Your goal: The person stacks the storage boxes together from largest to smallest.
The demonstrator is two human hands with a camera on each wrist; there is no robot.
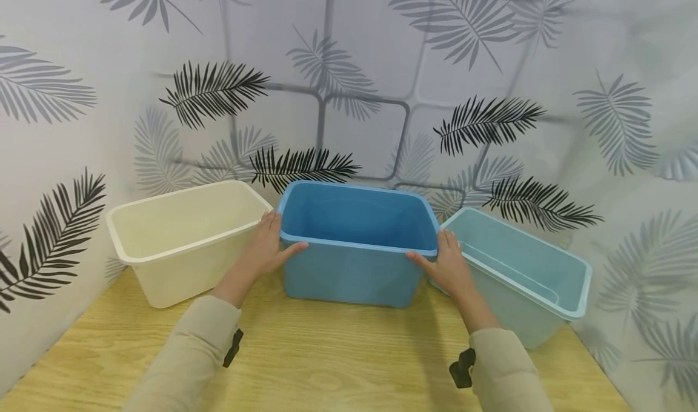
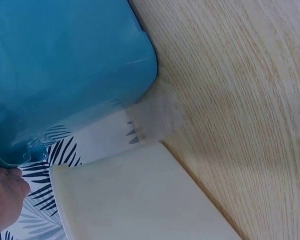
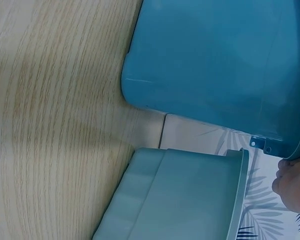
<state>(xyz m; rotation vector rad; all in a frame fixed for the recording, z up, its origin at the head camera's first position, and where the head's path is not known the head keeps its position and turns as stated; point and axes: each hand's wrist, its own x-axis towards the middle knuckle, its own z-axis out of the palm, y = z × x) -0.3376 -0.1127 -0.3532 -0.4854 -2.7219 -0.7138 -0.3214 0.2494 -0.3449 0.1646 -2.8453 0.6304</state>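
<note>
A deep blue plastic bin (image 1: 349, 272) stands upright on the table in the middle of the head view, its inside bare. The left hand (image 1: 268, 242) grips its left end at the rim, the thumb lying along the front. At the right end the right hand (image 1: 447, 260) holds the rim in the same way. In the left wrist view, curled fingers (image 2: 12, 185) show just under the blue bin's rim (image 2: 10, 164). Bent fingers (image 3: 287, 177) of the right hand likewise sit beneath the rim in the right wrist view.
To the left stands a cream bin (image 1: 191, 260), angled inward, close to the left hand. A pale green-blue bin (image 1: 518, 297) is angled on the right, beside the right hand. Leaf-patterned cloth (image 1: 371, 66) rises behind the wood-grain table (image 1: 327, 363).
</note>
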